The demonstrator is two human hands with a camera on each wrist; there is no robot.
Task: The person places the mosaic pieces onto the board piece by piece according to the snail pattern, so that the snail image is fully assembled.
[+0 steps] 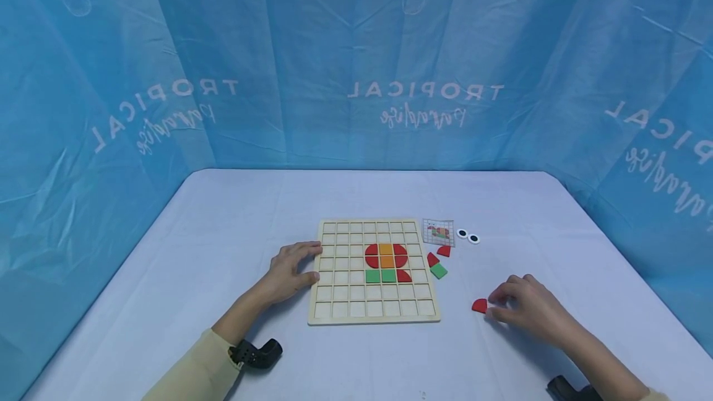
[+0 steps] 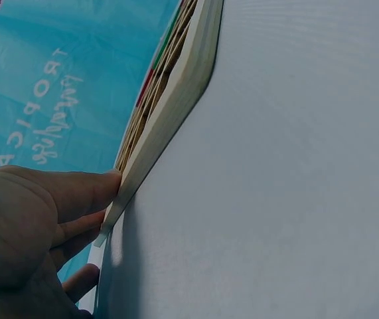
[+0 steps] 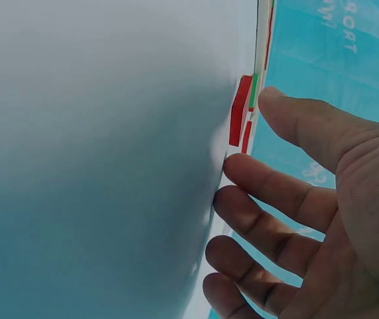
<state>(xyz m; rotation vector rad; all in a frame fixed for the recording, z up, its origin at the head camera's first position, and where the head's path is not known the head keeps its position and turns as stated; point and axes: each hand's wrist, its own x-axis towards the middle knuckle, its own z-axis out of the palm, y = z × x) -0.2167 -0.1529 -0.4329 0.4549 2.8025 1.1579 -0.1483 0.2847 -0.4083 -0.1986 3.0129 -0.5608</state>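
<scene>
Red flat quarter-circle piece (image 1: 479, 306) lies on the white table (image 1: 390, 364), just beside my right hand (image 1: 526, 305), whose thumb and fingers stand apart; whether one fingertip touches it, I cannot tell. The small printed card (image 1: 439, 232) is too small to make out. My left hand (image 1: 289, 271) rests thumb and fingers at the edge of the square pale wooden grid board (image 1: 340, 310). In its cells lie two orange squares (image 1: 386, 250), two green squares (image 1: 372, 276) and five red quarter-circles (image 1: 372, 262).
</scene>
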